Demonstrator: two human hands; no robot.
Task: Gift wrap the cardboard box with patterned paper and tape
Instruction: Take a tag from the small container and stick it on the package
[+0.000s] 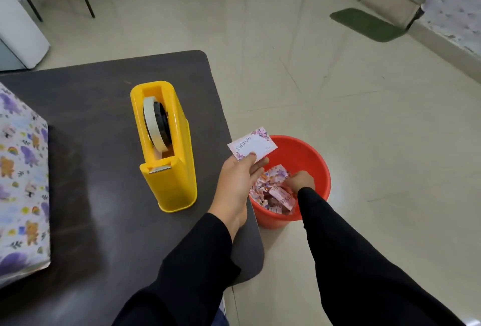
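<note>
You are working with one wrapped box (23,182), one yellow tape dispenser (166,169) carrying one tape roll (153,125), one card (253,145) and one red bucket (307,154). The box is lying at the left edge of the table (91,96), partly out of frame, its long axis running away from you. Your left hand (236,182) is pinching the card's corner between thumb and fingers, while your right hand (300,182) is reaching into the bucket's paper scraps (270,185); I cannot tell whether its fingers are gripping anything.
</note>
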